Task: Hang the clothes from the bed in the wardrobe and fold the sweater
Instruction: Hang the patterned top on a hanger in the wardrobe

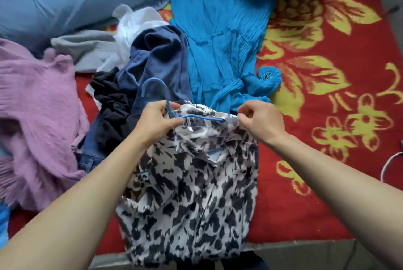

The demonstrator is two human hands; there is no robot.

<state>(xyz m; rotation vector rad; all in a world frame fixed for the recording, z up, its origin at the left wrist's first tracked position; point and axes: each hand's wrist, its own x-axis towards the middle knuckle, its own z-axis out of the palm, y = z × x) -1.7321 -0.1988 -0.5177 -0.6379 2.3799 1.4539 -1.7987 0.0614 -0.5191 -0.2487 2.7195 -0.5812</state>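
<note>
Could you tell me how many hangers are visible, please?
1: blue hanger inside the patterned shirt, held by the left hand; a pale loop at right edge might be another.

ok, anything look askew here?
The black-and-white patterned shirt sits bunched on the thin blue hanger: one hanger arm lies bare over the crumpled collar, between the left hand and right hand.

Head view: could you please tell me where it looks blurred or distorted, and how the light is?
Head view: soft even light, no glare; patterned shirt fairly sharp; purple sweater at the left edge smeared; wide-angle lens bends the frame's edges.
</note>
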